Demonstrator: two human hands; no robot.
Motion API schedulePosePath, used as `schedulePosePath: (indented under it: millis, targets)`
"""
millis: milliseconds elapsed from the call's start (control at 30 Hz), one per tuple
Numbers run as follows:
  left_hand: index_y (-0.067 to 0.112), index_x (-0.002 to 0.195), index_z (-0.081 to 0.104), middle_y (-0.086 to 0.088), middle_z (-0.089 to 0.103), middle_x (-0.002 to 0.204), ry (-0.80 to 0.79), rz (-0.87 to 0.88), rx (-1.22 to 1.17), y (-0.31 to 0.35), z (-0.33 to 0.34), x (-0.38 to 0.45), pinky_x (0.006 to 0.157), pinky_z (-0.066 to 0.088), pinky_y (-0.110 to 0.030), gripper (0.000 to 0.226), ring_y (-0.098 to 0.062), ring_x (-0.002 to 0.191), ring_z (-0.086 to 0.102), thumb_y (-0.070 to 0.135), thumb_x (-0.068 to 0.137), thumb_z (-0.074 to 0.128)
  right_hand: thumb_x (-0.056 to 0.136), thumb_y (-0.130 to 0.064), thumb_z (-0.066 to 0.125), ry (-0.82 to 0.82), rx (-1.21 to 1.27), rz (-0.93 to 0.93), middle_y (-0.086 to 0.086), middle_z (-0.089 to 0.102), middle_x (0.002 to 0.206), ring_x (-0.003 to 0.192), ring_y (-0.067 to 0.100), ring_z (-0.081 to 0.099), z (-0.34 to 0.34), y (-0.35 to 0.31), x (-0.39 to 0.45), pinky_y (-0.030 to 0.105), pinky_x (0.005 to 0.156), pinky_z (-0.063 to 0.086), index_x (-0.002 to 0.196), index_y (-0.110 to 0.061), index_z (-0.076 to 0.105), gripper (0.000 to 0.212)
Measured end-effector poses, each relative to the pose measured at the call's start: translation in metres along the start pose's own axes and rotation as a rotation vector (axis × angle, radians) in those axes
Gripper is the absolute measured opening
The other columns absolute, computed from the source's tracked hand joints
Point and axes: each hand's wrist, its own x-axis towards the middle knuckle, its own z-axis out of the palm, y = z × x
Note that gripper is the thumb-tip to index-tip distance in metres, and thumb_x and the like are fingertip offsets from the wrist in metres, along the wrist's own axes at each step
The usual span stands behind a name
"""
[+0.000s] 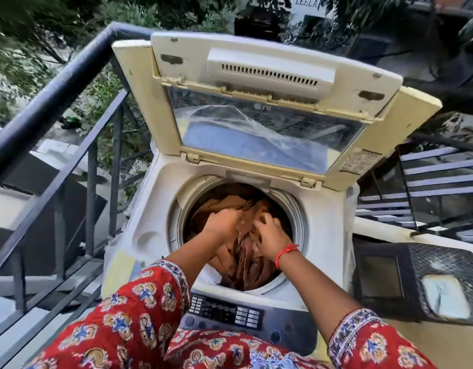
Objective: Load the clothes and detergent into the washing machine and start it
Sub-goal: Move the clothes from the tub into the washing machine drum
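A cream top-loading washing machine [150, 230] stands before me with its lid [267, 102] folded up and back. Brown clothes [246, 265] fill the round drum, with a bit of white cloth [210, 274] at the near rim. Both my hands reach down into the drum. My left hand [223, 222] grips a bunch of the brown cloth with curled fingers. My right hand [270, 237], a red thread at its wrist, also clutches the brown cloth beside it. The dark control panel [227, 312] with its buttons lies just below my forearms.
A dark metal railing [57, 83] runs along the left, with a drop and greenery beyond. A dark perforated plastic crate or chair [427, 278] sits to the right of the machine. Metal stair treads [440, 169] rise at the far right.
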Motion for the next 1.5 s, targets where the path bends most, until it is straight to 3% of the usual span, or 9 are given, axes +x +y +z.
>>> schedulePosePath:
  millis: [200, 367, 533, 633, 767, 867, 967, 1200, 1500]
  targets:
    - [0.026, 0.106, 0.061, 0.000, 0.065, 0.111, -0.005, -0.048, -0.097, 0.002, 0.003, 0.004, 0.078, 0.054, -0.042, 0.026, -0.027, 0.103, 0.063, 0.032, 0.081, 0.057, 0.085, -0.020, 0.055, 0.006, -0.033, 0.018, 0.008, 0.034, 0.135, 0.118, 0.035, 0.039, 0.005, 0.005, -0.005, 0.047, 0.087, 0.052, 0.122, -0.021, 0.052, 0.038]
    - [0.020, 0.079, 0.064, -0.001, 0.068, 0.081, 0.116, -0.225, -0.402, 0.000, 0.007, 0.019, 0.065, 0.051, -0.030, 0.011, -0.021, 0.076, 0.064, 0.029, 0.086, 0.063, 0.083, -0.024, 0.062, 0.040, 0.128, 0.102, 0.013, 0.045, 0.126, 0.111, 0.035, 0.046, 0.001, 0.010, 0.010, 0.038, 0.096, 0.045, 0.119, -0.014, 0.059, 0.037]
    - [0.017, 0.079, 0.065, -0.002, 0.067, 0.080, 0.215, -0.578, -0.814, -0.001, 0.007, 0.057, 0.079, 0.051, -0.027, 0.016, -0.016, 0.078, 0.062, 0.030, 0.088, 0.067, 0.080, -0.015, 0.073, 0.154, 0.714, 0.385, 0.005, 0.068, 0.090, 0.083, 0.018, 0.063, -0.009, 0.001, 0.050, 0.026, 0.077, 0.046, 0.089, -0.016, 0.067, 0.011]
    - [0.013, 0.099, 0.062, -0.006, 0.066, 0.087, 0.202, -0.809, -1.375, 0.001, 0.001, 0.078, 0.075, 0.057, -0.038, 0.013, -0.018, 0.080, 0.063, 0.024, 0.091, 0.064, 0.090, -0.001, 0.058, 0.149, 1.453, 0.594, 0.002, 0.060, 0.084, 0.075, 0.012, 0.057, -0.024, -0.014, 0.075, 0.031, 0.067, 0.050, 0.094, -0.020, 0.056, 0.019]
    - [0.008, 0.121, 0.050, -0.008, 0.061, 0.088, 0.226, -0.743, -1.878, 0.002, -0.007, 0.099, 0.067, 0.053, -0.031, 0.028, -0.015, 0.079, 0.058, 0.000, 0.094, 0.052, 0.096, 0.006, 0.036, 0.218, 2.116, 0.731, 0.009, 0.054, 0.080, 0.074, 0.019, 0.054, -0.049, -0.017, 0.102, 0.038, 0.088, 0.049, 0.083, -0.008, 0.053, 0.026]
    - [0.007, 0.108, 0.057, -0.007, 0.061, 0.090, 0.222, -0.720, -2.024, 0.000, -0.011, 0.104, 0.073, 0.051, -0.029, 0.024, -0.016, 0.084, 0.058, -0.003, 0.095, 0.040, 0.097, 0.002, 0.034, 0.268, 2.343, 0.770, 0.012, 0.059, 0.067, 0.071, 0.020, 0.053, -0.058, -0.011, 0.108, 0.030, 0.057, 0.058, 0.077, -0.005, 0.053, 0.029]
    - [0.008, 0.091, 0.058, -0.010, 0.061, 0.093, 0.203, -0.748, -2.166, -0.008, -0.008, 0.101, 0.080, 0.051, -0.032, 0.022, -0.021, 0.089, 0.060, 0.005, 0.096, 0.037, 0.097, 0.001, 0.036, 0.292, 2.447, 0.759, 0.011, 0.064, 0.052, 0.057, 0.023, 0.066, -0.052, -0.004, 0.105, 0.035, 0.051, 0.057, 0.076, -0.001, 0.055, 0.028]
    - [0.000, 0.132, 0.050, -0.016, 0.059, 0.119, 0.268, -0.741, -2.227, -0.012, -0.006, 0.099, 0.100, 0.043, -0.032, 0.042, -0.028, 0.126, 0.052, 0.027, 0.101, 0.041, 0.099, -0.003, 0.034, 0.349, 2.596, 0.749, 0.019, 0.071, 0.068, 0.059, 0.028, 0.072, -0.039, 0.007, 0.090, 0.041, 0.063, 0.058, 0.090, 0.008, 0.058, 0.028]
    - [0.002, 0.133, 0.050, -0.011, 0.061, 0.118, 0.255, -0.786, -2.181, -0.001, -0.008, 0.092, 0.100, 0.041, -0.031, 0.043, -0.023, 0.121, 0.053, 0.032, 0.102, 0.040, 0.098, -0.007, 0.038, 0.336, 2.537, 0.779, 0.016, 0.071, 0.068, 0.060, 0.027, 0.072, -0.034, -0.003, 0.081, 0.037, 0.056, 0.059, 0.088, 0.001, 0.058, 0.024]
